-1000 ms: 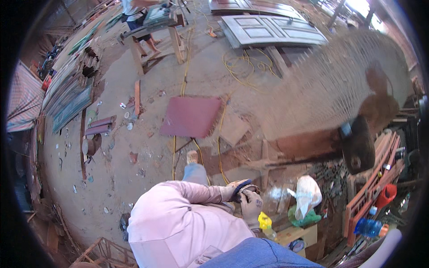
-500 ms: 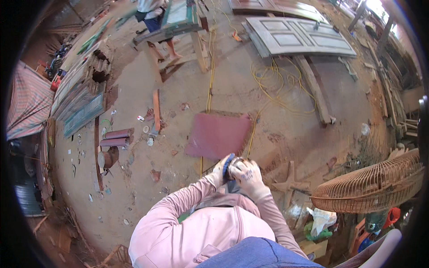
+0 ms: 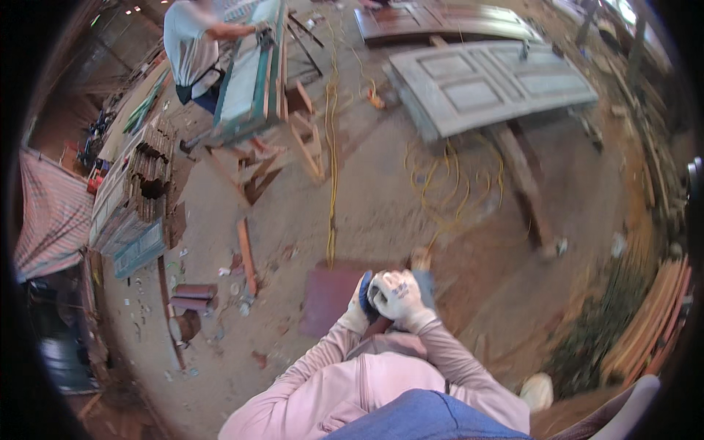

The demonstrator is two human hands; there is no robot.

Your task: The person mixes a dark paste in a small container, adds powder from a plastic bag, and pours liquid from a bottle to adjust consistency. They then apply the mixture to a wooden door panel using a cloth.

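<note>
Both hands are close together in front of my body, in white work gloves. My left hand (image 3: 356, 311) shows a blue edge along the glove and is curled inward against the other. My right hand (image 3: 402, 296) has its fingers bent over something dark between the two gloves. What that thing is stays hidden by the fingers. Beneath my hands lies a dark red flat mat (image 3: 330, 293) on the dirt floor. My foot (image 3: 420, 259) shows past my right hand, at the mat's far right corner.
A person (image 3: 194, 48) works at a green-framed door panel (image 3: 242, 81) on wooden trestles. Grey (image 3: 499, 84) and brown door panels (image 3: 440, 20) lie at the far right. Yellow cord (image 3: 331, 169) crosses the floor. Stacked boards (image 3: 136, 198) stand left, timber strips (image 3: 649, 323) right.
My view has shifted, bringing the person into fuller sight. The fan at the right has left view and the timber strips show. My foot now appears by the mat; my hands stay together.
</note>
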